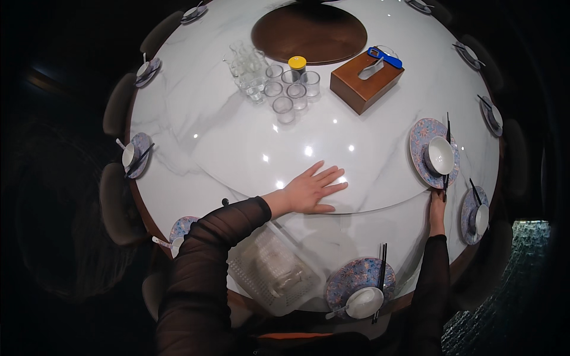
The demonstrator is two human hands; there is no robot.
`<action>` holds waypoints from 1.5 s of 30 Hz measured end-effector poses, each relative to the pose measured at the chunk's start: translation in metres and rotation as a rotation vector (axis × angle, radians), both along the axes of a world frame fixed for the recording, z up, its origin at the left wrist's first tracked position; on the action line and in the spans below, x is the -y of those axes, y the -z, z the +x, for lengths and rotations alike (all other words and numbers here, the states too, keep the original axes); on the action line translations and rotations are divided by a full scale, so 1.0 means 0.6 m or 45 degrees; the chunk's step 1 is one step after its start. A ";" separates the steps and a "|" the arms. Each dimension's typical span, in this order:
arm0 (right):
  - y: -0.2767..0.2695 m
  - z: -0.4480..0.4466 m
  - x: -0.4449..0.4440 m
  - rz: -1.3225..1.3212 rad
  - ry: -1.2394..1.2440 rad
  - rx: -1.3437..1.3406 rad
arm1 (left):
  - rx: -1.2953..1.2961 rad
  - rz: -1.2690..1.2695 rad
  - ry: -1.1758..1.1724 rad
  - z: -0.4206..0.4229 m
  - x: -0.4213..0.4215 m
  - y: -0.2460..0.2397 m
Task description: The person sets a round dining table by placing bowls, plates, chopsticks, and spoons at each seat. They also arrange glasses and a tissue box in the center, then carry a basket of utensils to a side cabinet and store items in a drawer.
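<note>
My left hand (314, 190) rests palm down on the white marble-patterned turntable (249, 151), near its front edge. Its fingers are spread and hold nothing. Over at the right, my right hand (438, 208) grips the near rim of a blue floral plate (421, 142), its fingertips partly hidden there. A white-lined bowl (441, 155) sits on that plate, and black chopsticks (448, 127) lie along its right side down to my fingers. Whether the plate touches the turntable, I cannot tell.
Before me stand a perforated plastic basket (307, 285) and a floral plate (343, 280) with bowl, spoon and chopsticks. On the turntable are clear glasses (283, 109), glass vessels (245, 62), a yellow-lidded container (297, 62) and a tissue box (363, 89) bearing a blue opener (387, 58). Chairs (118, 204) ring the table.
</note>
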State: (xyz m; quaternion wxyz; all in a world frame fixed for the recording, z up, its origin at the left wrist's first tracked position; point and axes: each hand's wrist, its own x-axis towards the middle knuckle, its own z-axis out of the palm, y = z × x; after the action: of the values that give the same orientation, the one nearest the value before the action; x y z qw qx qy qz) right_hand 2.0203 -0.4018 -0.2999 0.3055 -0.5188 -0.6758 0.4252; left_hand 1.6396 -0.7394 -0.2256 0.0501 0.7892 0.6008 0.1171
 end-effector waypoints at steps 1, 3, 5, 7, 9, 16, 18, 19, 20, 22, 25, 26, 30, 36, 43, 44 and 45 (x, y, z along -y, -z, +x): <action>0.014 0.013 -0.001 0.146 -0.018 0.064 | 0.000 0.007 0.009 0.007 -0.007 -0.001; 0.021 0.015 0.003 0.454 -0.063 0.255 | 0.005 0.031 0.013 0.018 -0.013 0.004; 0.027 0.025 0.011 0.616 -0.065 0.374 | 0.023 0.026 0.012 0.035 -0.024 0.010; 0.023 -0.010 0.037 0.631 -0.088 0.433 | 0.036 0.021 -0.015 0.039 -0.019 0.011; 0.019 -0.035 0.046 0.715 -0.136 0.450 | 0.036 0.050 -0.049 0.042 -0.019 0.013; 0.020 -0.041 0.091 0.756 -0.098 0.583 | 0.102 0.178 -0.089 0.086 -0.047 0.040; 0.021 -0.058 0.111 0.757 -0.072 0.592 | 0.131 0.200 -0.116 0.093 -0.051 0.041; 0.022 -0.061 0.116 0.781 -0.067 0.600 | 0.147 0.220 -0.129 0.098 -0.054 0.041; 0.025 -0.064 0.122 0.804 -0.061 0.608 | 0.162 0.239 -0.140 0.104 -0.057 0.040; 0.024 -0.074 0.136 0.857 -0.037 0.635 | 0.219 0.289 -0.159 0.119 -0.064 0.044; 0.028 -0.078 0.159 0.939 0.016 0.689 | 0.229 0.356 -0.190 0.140 -0.080 0.051; 0.029 -0.080 0.161 0.968 0.030 0.695 | 0.232 0.384 -0.204 0.148 -0.087 0.054; 0.035 -0.082 0.186 1.002 0.067 0.715 | 0.227 0.430 -0.253 0.179 -0.109 0.064; 0.067 -0.114 0.179 1.175 0.008 0.743 | 0.527 -0.138 -0.064 0.110 -0.078 -0.030; 0.060 -0.089 0.179 1.054 0.032 0.744 | 0.475 -0.222 -0.515 -0.032 0.296 -0.209; 0.051 -0.092 0.181 1.031 0.014 0.736 | 0.268 -0.340 -0.511 -0.006 0.352 -0.186; 0.045 -0.099 0.181 1.011 -0.014 0.753 | 0.235 -0.497 -0.570 0.032 0.407 -0.149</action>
State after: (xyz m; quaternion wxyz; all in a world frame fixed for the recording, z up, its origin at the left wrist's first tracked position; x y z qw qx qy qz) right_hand 1.9607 -0.5106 -0.3267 0.2724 -0.4573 -0.8461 -0.0291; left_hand 1.6591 -0.9835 -0.1363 0.2279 0.5989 0.7637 0.0788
